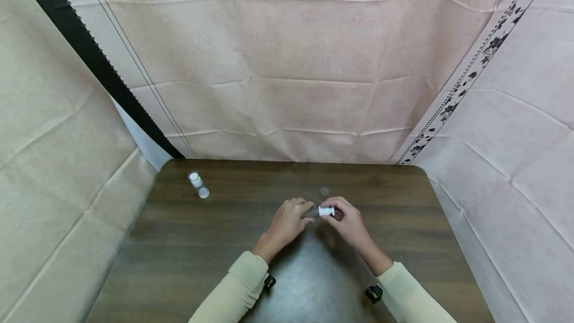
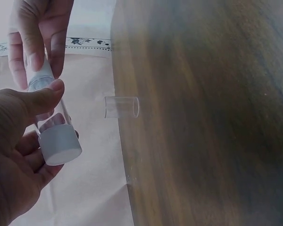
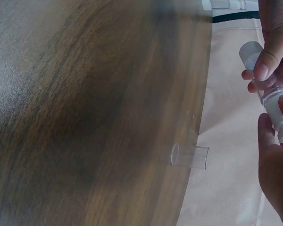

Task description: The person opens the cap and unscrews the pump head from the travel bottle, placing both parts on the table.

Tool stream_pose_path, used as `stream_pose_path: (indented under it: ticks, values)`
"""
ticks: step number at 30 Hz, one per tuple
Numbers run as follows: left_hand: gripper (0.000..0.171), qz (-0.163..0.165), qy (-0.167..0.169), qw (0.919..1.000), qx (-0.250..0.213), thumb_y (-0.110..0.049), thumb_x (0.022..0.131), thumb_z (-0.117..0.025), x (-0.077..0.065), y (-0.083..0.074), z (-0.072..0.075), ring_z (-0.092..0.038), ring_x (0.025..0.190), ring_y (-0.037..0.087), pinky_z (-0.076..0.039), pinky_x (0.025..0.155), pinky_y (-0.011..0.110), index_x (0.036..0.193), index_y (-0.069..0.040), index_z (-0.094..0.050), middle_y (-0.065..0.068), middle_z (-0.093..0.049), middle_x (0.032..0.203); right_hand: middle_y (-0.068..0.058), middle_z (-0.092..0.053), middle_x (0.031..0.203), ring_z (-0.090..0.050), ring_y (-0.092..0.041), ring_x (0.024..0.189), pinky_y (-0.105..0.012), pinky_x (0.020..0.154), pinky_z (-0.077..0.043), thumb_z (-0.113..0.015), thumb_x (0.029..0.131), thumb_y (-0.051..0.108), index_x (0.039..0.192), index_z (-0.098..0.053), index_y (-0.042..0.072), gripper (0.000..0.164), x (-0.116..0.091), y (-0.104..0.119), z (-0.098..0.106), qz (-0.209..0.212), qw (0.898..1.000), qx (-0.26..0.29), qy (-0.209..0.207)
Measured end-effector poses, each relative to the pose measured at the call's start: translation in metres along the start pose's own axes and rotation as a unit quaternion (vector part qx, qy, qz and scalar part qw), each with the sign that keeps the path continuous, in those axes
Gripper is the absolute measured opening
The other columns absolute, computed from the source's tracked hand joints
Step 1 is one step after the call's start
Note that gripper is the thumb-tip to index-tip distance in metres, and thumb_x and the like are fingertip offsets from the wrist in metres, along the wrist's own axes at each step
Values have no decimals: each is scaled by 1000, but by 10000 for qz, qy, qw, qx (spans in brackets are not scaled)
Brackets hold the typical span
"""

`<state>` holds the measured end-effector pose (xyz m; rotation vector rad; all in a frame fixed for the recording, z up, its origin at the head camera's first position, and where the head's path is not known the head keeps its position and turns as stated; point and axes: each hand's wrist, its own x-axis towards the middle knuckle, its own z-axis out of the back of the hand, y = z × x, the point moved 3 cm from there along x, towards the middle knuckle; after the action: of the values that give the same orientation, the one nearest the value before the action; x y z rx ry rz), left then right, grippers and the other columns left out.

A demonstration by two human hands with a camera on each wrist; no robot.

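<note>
A small clear bottle (image 1: 311,212) with a white base (image 2: 60,147) is held between the two hands, lying sideways above the table. My left hand (image 1: 288,221) grips its clear body, thumb on one side and fingers on the other. At the opposite end, my right hand (image 1: 349,222) pinches the white top piece (image 3: 274,110) between thumb and fingers, which partly hide it. Just beyond the hands, a clear cylindrical cap (image 2: 121,107) stands on the table.
Toward the table's back left corner stands another small bottle (image 1: 198,185) with white parts. The brown wooden table (image 1: 188,258) ends at a back edge against a hanging pale cloth (image 1: 287,88). More cloth hangs along both sides.
</note>
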<state>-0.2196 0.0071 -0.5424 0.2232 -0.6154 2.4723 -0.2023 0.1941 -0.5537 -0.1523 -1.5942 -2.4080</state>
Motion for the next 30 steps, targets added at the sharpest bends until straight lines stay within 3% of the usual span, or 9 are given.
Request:
stream_pose_path:
  ticks: [14,22,26,30]
  values:
    - [38,-113,-280,9990,322,-28,88,-84,0,0,2,-70,95,18,-55,80,34,122,-13,-75,4,-74,109,-15,-63,131,-66,-29,116,-29,92,-58,-78,89,2,123,-69,6,35,-1,0,-1,742,9970,-24,-203]
    - [38,-318,-550,9954,723,-27,86,-86,-1,-1,3,-67,95,17,-53,79,32,120,-13,-76,2,-73,109,-10,-67,124,-68,-26,114,-29,90,-58,-79,92,14,123,-69,9,33,3,1,6,-257,9988,-240,-342]
    - [37,-617,-792,9897,1021,-27,86,-86,-2,-2,4,-66,94,16,-51,76,30,119,-13,-76,1,-73,108,-9,-72,116,-67,-22,104,-29,87,-56,-75,96,25,120,-72,12,28,5,-1,7,-784,9956,-463,-219]
    - [35,-870,-978,9828,1301,-28,87,-86,-2,-3,4,-65,91,15,-49,74,28,117,-14,-76,1,-73,106,-12,-71,114,-66,-20,98,-31,81,-57,-70,100,29,120,-72,10,28,7,-3,7,-1109,9935,-234,84]
